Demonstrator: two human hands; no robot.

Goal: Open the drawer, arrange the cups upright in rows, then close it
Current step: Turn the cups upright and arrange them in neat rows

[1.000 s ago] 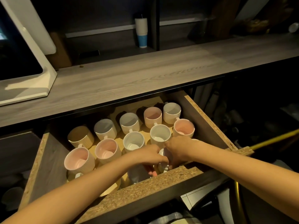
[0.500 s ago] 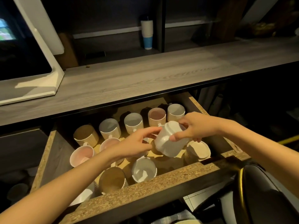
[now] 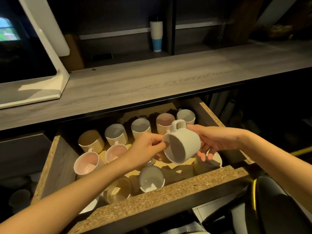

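Note:
The wooden drawer (image 3: 170, 191) stands pulled out below the counter. Several ribbed cups stand upright in it, in white, pink and tan: a back row with a tan cup (image 3: 90, 141), and nearer ones such as a pink cup (image 3: 87, 163) and a white cup (image 3: 151, 179). Above the drawer's right half I hold a white ribbed cup (image 3: 183, 146) on its side, mouth toward me, handle up. My left hand (image 3: 146, 149) pinches its rim from the left. My right hand (image 3: 211, 141) grips its base and side.
A grey wood counter (image 3: 152, 81) overhangs the drawer's back. A white monitor stand (image 3: 42, 85) sits on it at left, and a stack of paper cups (image 3: 156, 37) stands on a shelf behind. A dark chair back (image 3: 273, 203) with a gold rim is at lower right.
Both hands lifted the white cup from the drawer's front and raised it. It has turned from mouth-down to lying sideways with the mouth facing me.

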